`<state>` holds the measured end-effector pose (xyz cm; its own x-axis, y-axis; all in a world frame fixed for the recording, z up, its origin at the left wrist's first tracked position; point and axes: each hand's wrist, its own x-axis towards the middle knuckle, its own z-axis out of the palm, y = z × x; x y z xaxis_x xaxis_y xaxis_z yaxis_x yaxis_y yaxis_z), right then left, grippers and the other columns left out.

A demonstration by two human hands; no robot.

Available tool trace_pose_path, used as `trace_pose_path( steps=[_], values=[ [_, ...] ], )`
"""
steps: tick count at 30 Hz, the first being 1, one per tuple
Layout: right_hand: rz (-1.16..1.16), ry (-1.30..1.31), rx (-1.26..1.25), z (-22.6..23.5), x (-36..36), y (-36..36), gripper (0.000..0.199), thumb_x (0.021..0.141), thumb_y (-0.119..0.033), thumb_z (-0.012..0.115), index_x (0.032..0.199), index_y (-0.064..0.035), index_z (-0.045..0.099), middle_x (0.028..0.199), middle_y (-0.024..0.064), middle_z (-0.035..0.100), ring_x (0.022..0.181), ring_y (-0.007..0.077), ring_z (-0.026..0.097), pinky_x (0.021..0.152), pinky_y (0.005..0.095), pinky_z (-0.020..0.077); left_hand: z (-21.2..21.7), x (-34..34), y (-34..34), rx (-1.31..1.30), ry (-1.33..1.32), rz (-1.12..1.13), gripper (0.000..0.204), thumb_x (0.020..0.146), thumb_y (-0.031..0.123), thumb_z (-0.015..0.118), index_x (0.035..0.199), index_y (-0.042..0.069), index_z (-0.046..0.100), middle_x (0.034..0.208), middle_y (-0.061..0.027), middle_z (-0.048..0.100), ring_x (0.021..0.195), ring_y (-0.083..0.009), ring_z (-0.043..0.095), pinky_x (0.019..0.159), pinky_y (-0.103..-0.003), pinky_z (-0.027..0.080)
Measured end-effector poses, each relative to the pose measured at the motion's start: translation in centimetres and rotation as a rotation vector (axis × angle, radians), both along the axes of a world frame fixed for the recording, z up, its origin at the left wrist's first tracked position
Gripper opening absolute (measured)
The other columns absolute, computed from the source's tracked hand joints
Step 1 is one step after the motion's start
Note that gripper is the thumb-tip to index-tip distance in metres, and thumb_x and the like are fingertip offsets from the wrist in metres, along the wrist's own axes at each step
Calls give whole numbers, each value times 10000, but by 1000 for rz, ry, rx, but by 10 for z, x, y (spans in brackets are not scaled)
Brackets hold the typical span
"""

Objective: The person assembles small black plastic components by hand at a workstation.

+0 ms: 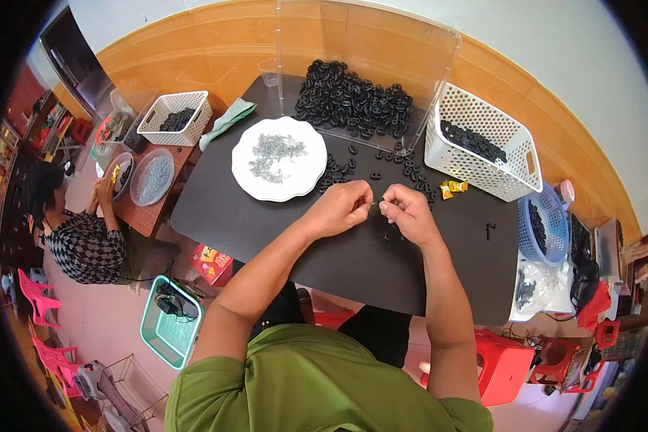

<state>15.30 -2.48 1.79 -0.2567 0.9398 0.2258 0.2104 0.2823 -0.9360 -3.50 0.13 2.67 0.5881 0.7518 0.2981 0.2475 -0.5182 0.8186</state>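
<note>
Above the dark table (223,209), my left hand (342,207) and my right hand (409,214) almost meet, thumb and fingertips pinched on each. Something very small sits at the fingertips; its kind cannot be made out. Just beyond them, loose black oval parts (414,171) with holes are scattered. A larger heap of black oval parts (349,101) fills the open side of a clear plastic bin (371,32). Left of my hands, a white scalloped plate (295,189) carries a pile of thin silvery metal pins (277,153). One dark oval part (390,233) lies beneath my right hand.
A white perforated basket (482,173) of black parts stands back right, near yellow wrappers (452,188) and a small black piece (490,231). A blue basket (544,223) is beyond the right edge. At left, another person (86,245) works by a bowl (153,178). A green basket (158,338) is on the floor.
</note>
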Motion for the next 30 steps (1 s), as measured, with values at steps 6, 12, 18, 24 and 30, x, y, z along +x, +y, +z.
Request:
trace_pose_path(
  steps=[6,12,18,24,30],
  values=[
    [-5,-65,-11,-3,0,1,127,775,-45,588,713,-8,484,591,-12,441,523,45,390,468,222,334,0,-1,0,57,3,-15,94,723,41,533,792,-10,493,705,-142,551,645,-281,573,593,-346,447],
    [8,-138,8,1,-2,-1,131,768,-43,596,712,-7,483,599,-8,452,527,46,396,465,224,335,0,-2,0,81,-4,0,82,720,32,528,779,-13,494,704,-150,551,653,-298,570,596,-355,444],
    [2,-29,-56,-1,-1,-1,79,793,-5,557,747,-23,495,684,-14,489,557,33,458,489,177,380,-7,1,2,-88,-120,4,77,747,41,540,780,-7,490,663,-103,542,593,-189,546,563,-303,432],
    [-22,94,-52,-4,-3,-1,65,810,-10,552,764,-15,506,722,-1,492,592,49,476,518,190,423,-16,5,1,-264,-309,-17,58,810,61,525,804,15,490,661,-3,513,570,-62,458,522,-215,380],
    [-87,171,-25,-4,-9,-2,101,815,-45,568,744,-25,499,655,-11,513,543,35,465,480,181,392,-18,8,1,-585,-485,-61,41,854,74,519,844,44,493,696,17,510,524,-29,420,453,-172,338]
  ],
)
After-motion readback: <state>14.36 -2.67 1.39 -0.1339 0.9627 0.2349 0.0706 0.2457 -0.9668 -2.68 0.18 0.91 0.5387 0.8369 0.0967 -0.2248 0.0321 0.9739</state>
